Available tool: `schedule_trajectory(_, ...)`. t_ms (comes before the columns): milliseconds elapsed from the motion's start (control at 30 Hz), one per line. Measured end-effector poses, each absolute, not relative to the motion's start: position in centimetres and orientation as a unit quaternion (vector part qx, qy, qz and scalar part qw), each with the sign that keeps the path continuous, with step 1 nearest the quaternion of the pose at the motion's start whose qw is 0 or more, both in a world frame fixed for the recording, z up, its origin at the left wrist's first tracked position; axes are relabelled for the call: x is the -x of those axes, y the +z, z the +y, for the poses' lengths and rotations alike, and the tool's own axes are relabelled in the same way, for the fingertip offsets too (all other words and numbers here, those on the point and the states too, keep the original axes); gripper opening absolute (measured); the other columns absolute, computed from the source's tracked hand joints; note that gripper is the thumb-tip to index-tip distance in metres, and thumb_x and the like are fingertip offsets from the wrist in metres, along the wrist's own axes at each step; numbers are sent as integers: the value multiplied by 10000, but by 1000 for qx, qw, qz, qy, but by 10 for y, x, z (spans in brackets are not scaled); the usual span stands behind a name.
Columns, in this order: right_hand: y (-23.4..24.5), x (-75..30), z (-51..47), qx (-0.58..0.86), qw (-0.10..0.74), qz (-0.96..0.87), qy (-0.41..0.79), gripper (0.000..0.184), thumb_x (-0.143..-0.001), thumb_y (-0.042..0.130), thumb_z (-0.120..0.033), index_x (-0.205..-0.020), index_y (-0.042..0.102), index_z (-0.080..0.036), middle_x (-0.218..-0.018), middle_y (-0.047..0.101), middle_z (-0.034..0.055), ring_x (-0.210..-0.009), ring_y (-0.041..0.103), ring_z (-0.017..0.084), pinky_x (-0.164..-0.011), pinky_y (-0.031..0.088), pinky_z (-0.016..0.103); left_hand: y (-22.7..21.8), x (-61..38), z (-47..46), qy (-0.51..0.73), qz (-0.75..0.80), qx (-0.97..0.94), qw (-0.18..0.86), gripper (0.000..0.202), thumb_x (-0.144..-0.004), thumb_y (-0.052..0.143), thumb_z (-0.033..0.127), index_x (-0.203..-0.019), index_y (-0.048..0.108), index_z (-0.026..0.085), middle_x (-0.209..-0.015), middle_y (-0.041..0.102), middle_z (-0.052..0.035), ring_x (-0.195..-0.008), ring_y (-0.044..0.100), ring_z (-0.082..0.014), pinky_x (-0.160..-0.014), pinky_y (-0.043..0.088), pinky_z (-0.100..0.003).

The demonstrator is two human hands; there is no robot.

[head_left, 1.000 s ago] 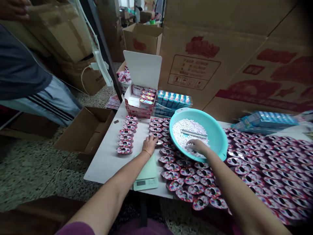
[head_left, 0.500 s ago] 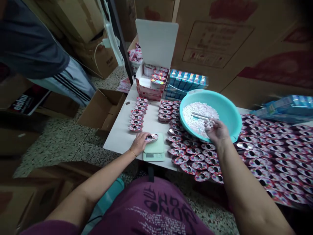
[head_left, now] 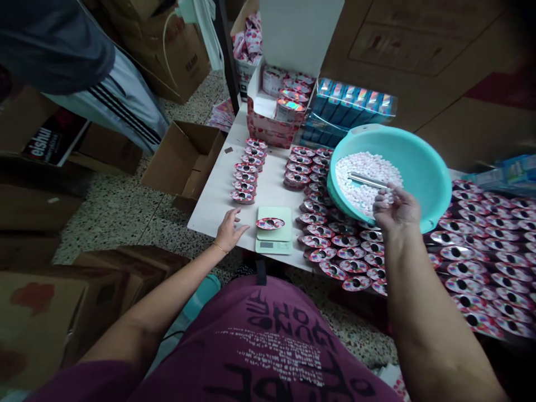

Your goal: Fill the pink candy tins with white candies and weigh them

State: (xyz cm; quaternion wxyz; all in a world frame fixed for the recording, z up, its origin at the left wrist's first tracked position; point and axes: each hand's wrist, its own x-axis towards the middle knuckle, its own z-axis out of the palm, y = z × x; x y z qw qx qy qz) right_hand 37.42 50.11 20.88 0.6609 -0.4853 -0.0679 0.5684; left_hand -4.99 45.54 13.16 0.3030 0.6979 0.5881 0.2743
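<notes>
My left hand [head_left: 230,229] rests open on the white table [head_left: 215,195], just left of a small green scale [head_left: 273,237]. One pink foil cup [head_left: 270,224] sits on the scale's pan. My right hand [head_left: 394,209] is cupped over the near rim of a teal basin [head_left: 422,167] and holds several small white pellets. More white pellets [head_left: 364,178] and a metal scoop [head_left: 368,180] lie in the basin. Two short rows of pink cups [head_left: 247,170] stand behind the scale.
Many pink foil cups [head_left: 473,251] cover the table to the right. An open pink carton [head_left: 278,109] and blue packs [head_left: 349,109] stand at the back. An open cardboard box [head_left: 184,159] sits on the floor. Another person's leg [head_left: 113,106] is at the upper left.
My left hand brought a cup from the rows to the scale and let go of it. My right hand lifted out of the basin with pellets. The view tilted downward.
</notes>
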Motion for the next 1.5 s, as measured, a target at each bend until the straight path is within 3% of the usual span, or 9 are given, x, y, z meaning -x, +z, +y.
schedule_trajectory(167, 206, -372, 504, 500, 649, -89, 566, 176, -699, 450, -7, -815, 508, -126, -641, 455, 24, -465, 368, 20, -349, 299, 50, 133, 48, 453, 298, 582, -682, 327, 442, -747, 575, 266, -1157, 425, 198, -1132, 467, -78, -796, 547, -121, -669, 498, -271)
schedule_trajectory(433, 209, -362, 505, 564, 618, -140, 529, 175, -739, 428, 8, -821, 487, -136, -611, 478, 13, -433, 361, 19, -329, 266, 52, 134, 31, 455, 267, 546, -717, 341, 441, -718, 618, 268, -1125, 465, 192, -1063, 520, -63, -809, 554, -139, -685, 495, -280)
schedule_trajectory(667, 206, -356, 506, 607, 600, -182, 488, 131, -709, 511, -39, -790, 522, -141, -563, 508, 13, -437, 395, 37, -327, 266, 70, 128, 2, 463, 214, 498, -793, 279, 559, -665, 685, 291, -1161, 467, 154, -1145, 508, -113, -1088, 457, -250, -943, 392, -404)
schedule_trajectory(833, 206, -353, 506, 612, 597, -199, 479, 121, -655, 585, -71, -748, 547, -140, -551, 515, 5, -427, 384, 32, -319, 261, 77, 127, 0, 470, 172, 491, -811, 267, 362, -760, 573, 245, -1109, 509, 173, -1070, 557, -88, -997, 500, -227, -884, 422, -389)
schedule_trajectory(1033, 204, -353, 506, 605, 609, -193, 475, 185, -587, 645, -100, -746, 558, -133, -558, 527, 14, -430, 408, 38, -320, 266, 86, 125, 63, 495, 188, 557, -783, 204, 345, -776, 527, 178, -1121, 513, 157, -1073, 521, -99, -1017, 480, -222, -897, 408, -379)
schedule_trajectory(1167, 203, -352, 505, 604, 618, -195, 464, 231, -570, 682, -140, -758, 549, -139, -566, 523, 3, -436, 414, 36, -324, 261, 82, 127, 76, 498, 172, 605, -763, 148, 452, -730, 594, 192, -1170, 493, 172, -1136, 471, -122, -1055, 440, -259, -912, 383, -415)
schedule_trajectory(1267, 202, -351, 505, 605, 622, -204, 453, 200, -611, 667, -180, -761, 537, -157, -571, 524, -15, -431, 409, 28, -327, 265, 77, 134, 39, 481, 184, 570, -792, 116, 416, -743, 594, 285, -1143, 513, 203, -1169, 461, -113, -1096, 398, -288, -918, 355, -458)
schedule_trajectory(1333, 202, -351, 506, 607, 622, -212, 447, 185, -627, 659, -196, -757, 530, -170, -569, 525, -29, -429, 412, 26, -326, 266, 74, 138, -5, 464, 161, 469, -854, 161, 349, -758, 575, 316, -1092, 543, 218, -1128, 493, -101, -1066, 420, -273, -886, 376, -442)
schedule_trajectory(1500, 201, -351, 507, 615, 617, -215, 441, 186, -630, 661, -221, -749, 525, -180, -565, 528, -36, -426, 417, 28, -324, 266, 82, 129, -114, 436, 51, 341, -915, 209, 236, -812, 490, 241, -1032, 575, 255, -1113, 498, -98, -966, 469, -247, -733, 421, -383)
